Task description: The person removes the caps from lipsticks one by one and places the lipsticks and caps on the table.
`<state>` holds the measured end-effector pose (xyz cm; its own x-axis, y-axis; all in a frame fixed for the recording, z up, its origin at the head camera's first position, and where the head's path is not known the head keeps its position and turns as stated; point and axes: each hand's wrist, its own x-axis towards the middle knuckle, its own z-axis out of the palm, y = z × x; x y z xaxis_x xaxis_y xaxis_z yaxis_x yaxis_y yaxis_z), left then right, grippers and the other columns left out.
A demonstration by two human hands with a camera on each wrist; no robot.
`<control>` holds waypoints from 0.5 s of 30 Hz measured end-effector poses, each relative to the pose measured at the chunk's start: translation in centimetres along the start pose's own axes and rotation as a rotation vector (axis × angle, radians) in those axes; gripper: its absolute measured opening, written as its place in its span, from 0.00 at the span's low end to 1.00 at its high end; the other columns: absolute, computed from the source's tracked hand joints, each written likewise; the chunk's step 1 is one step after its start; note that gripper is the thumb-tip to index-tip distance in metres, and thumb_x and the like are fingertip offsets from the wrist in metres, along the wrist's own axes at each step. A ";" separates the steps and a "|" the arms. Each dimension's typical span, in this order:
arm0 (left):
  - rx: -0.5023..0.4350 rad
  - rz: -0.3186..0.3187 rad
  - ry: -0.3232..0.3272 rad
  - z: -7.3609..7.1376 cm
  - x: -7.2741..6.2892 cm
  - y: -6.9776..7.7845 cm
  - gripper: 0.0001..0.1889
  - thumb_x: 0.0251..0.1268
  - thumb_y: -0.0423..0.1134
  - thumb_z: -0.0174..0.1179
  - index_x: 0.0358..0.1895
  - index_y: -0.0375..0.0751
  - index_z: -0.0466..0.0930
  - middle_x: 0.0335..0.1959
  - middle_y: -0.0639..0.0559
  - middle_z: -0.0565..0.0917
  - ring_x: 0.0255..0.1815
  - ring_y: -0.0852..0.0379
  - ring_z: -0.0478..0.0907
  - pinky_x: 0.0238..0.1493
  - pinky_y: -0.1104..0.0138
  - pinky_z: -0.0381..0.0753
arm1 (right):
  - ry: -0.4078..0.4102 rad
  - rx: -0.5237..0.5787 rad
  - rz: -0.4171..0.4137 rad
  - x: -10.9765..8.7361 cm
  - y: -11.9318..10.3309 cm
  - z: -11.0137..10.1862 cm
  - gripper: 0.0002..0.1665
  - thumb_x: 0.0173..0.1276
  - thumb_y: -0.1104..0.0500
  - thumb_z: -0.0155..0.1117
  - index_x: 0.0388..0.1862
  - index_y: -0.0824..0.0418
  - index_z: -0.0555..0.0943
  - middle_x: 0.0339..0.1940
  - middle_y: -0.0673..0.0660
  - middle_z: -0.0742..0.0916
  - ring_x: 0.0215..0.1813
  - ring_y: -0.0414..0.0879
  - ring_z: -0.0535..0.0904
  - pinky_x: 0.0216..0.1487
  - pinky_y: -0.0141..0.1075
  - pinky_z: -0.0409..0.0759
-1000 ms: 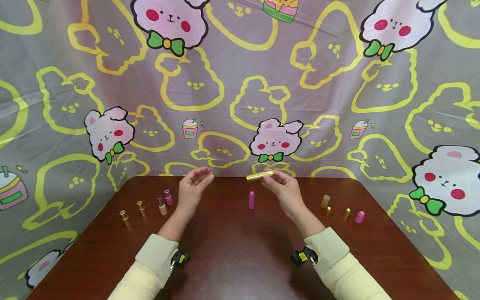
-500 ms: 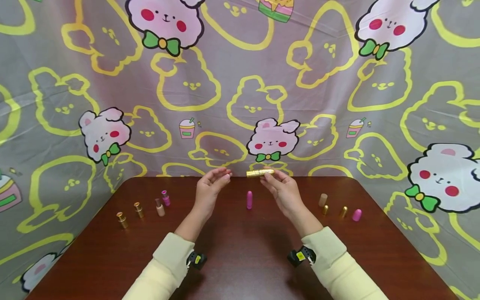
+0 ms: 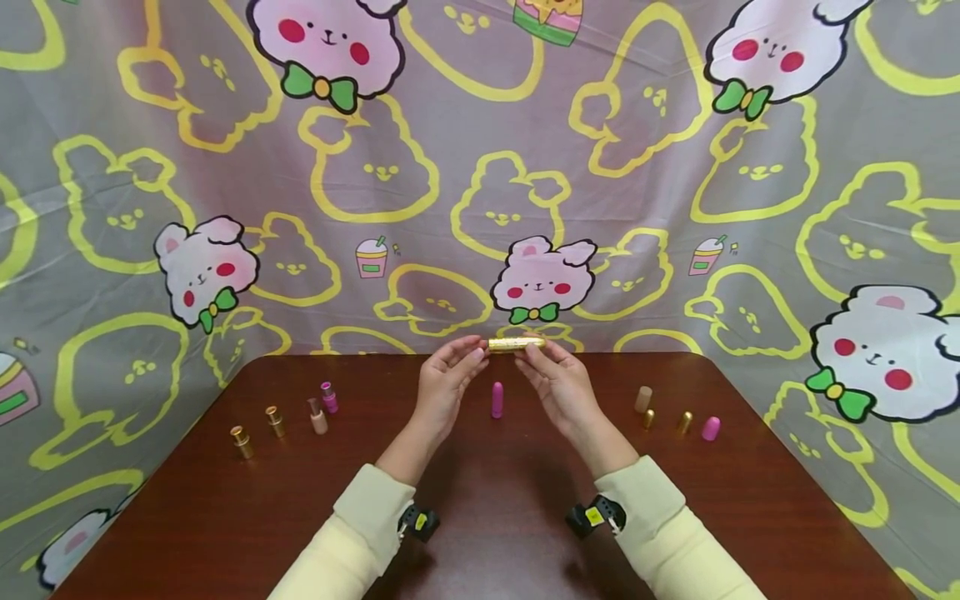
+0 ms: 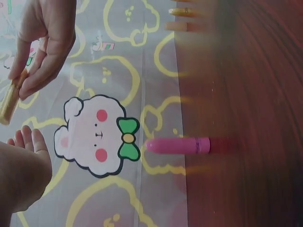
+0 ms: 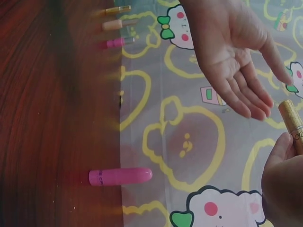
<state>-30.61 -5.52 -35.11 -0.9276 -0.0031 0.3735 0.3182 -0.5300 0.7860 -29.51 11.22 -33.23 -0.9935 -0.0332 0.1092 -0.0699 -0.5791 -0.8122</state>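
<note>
My right hand point(image 3: 564, 392) pinches a gold lipstick tube point(image 3: 508, 343) between thumb and fingers, holding it level above the far part of the table. Dark lettering shows on the tube point(image 5: 294, 122) in the right wrist view. My left hand point(image 3: 441, 390) is at the tube's free end; in the right wrist view its fingers point(image 5: 244, 97) are extended, with a small gap to that end. Below the hands, a closed pink lipstick point(image 3: 497, 402) stands upright on the table.
On the left stand uncapped lipsticks: two gold, one in front point(image 3: 242, 442) and one behind point(image 3: 275, 422), a beige one point(image 3: 317, 417) and a magenta one point(image 3: 329, 397). Loose caps stand right: beige point(image 3: 643, 399), gold point(image 3: 686, 422) and pink point(image 3: 711, 429). A patterned cloth point(image 3: 420, 250) hangs behind the table.
My left hand has moved right, up to the gold tube's free end. The right hand has kept its hold and turned the tube from slanted to nearly level.
</note>
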 end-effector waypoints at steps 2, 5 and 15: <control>-0.010 -0.007 0.008 0.4 0.0 -0.2 0.12 0.64 0.21 0.56 0.50 0.22 0.77 0.40 0.48 0.85 0.42 0.57 0.83 0.51 0.61 0.80 | 0.007 0.014 0.001 -0.1 -0.1 0.0 0.09 0.71 0.67 0.58 0.42 0.59 0.84 0.43 0.55 0.85 0.44 0.44 0.84 0.55 0.37 0.77; -0.023 -0.016 0.017 0.9 -0.1 -0.5 0.11 0.63 0.20 0.56 0.48 0.24 0.78 0.39 0.49 0.84 0.41 0.57 0.82 0.51 0.60 0.80 | 0.006 0.034 0.001 -0.2 -0.1 0.1 0.10 0.71 0.67 0.57 0.41 0.59 0.85 0.42 0.55 0.85 0.44 0.44 0.84 0.55 0.37 0.77; -0.042 -0.035 0.005 2.2 0.1 -0.9 0.13 0.62 0.20 0.57 0.50 0.20 0.76 0.36 0.49 0.83 0.40 0.57 0.82 0.51 0.60 0.80 | 0.002 0.030 -0.002 -0.3 0.2 0.1 0.09 0.71 0.66 0.59 0.43 0.59 0.86 0.44 0.55 0.85 0.45 0.44 0.84 0.55 0.37 0.77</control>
<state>-30.54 -3.17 -34.70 -0.9391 0.0122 0.3433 0.2768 -0.5651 0.7772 -29.17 11.01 -33.32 -0.9936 -0.0301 0.1093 -0.0691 -0.6036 -0.7943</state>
